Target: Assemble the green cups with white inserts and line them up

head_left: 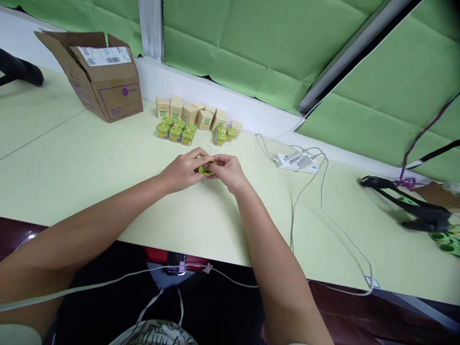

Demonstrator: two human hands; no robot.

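Above the middle of the pale table (201,215), a small yellow-green piece (206,169) is held between both hands. My left hand (185,170) has its fingers wrapped round the piece from the left. From the right, my right hand (227,172) pinches it, fingertips partly hidden. Beyond the hands stand two groups of small clear containers with green lids and loop handles, a left group (175,132) and a right group (220,137). Behind them is a row of small tan boxes (205,119).
An open cardboard box (120,99) stands at the back left. To the right lie a white power strip (296,163) and loose white cables (325,206). A black stand (424,211) is farther right. A phone (176,264) rests below the table's front edge.
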